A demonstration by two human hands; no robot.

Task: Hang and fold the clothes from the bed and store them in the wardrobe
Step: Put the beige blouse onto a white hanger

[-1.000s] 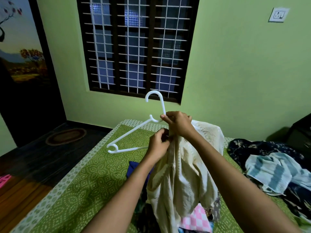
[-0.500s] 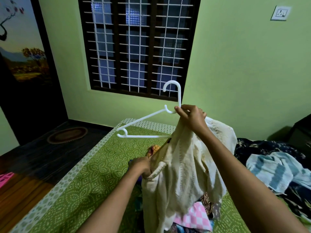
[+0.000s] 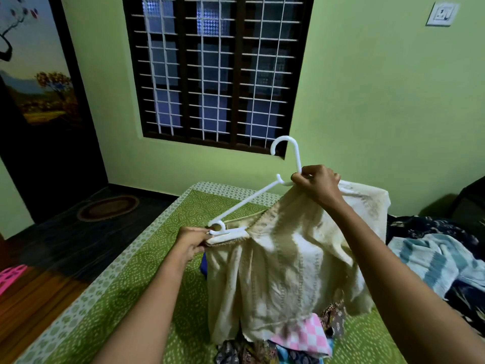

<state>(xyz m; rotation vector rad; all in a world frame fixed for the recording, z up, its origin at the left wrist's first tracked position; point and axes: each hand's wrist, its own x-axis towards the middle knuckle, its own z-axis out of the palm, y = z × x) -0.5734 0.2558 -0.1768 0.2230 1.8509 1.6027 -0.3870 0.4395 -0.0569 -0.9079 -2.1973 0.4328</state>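
1. The right hand (image 3: 319,183) grips the hanger (image 3: 252,199) at the base of its hook, fingers curled, bunching the cream garment (image 3: 288,264) there.
2. The left hand (image 3: 193,241) pinches the garment's shoulder at the hanger's left tip.
3. The garment hangs above the bed (image 3: 147,258) and the clothes pile (image 3: 301,342).

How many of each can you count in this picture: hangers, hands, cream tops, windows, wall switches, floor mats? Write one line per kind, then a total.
hanger: 1
hands: 2, left hand and right hand
cream top: 1
window: 1
wall switch: 1
floor mat: 1
Total: 7
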